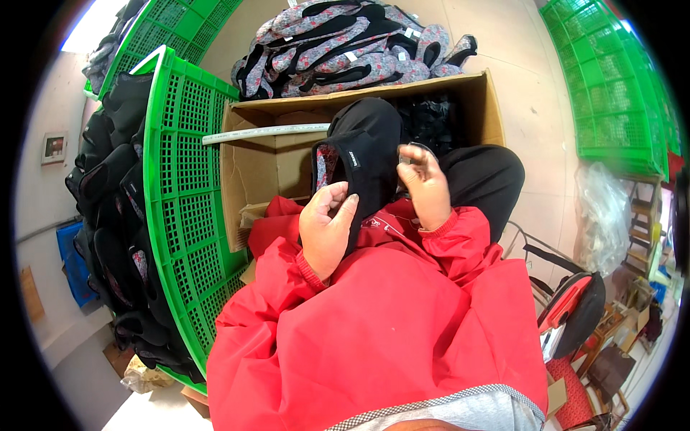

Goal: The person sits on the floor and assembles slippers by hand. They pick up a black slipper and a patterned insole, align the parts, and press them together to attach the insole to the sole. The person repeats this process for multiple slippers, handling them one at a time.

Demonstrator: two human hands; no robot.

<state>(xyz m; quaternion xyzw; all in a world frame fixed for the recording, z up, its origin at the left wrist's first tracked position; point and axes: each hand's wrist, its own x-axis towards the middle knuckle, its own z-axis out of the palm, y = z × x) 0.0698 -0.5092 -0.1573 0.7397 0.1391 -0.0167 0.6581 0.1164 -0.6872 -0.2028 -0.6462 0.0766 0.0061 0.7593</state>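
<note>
A black soft slipper with a flowered lining lies over my lap, its opening toward the left and a small pale label on its edge. My left hand pinches the near edge of that slipper between thumb and fingers. To the right of the slipper, my right hand is raised with thumb and fingers curled together. What its fingertips hold, if anything, is too small to make out.
An open cardboard box stands ahead, with a pale marked rod across it and dark items inside. Beyond lies a heap of flowered slippers. Green crates stand left, black slippers beside them; more green crates stand right.
</note>
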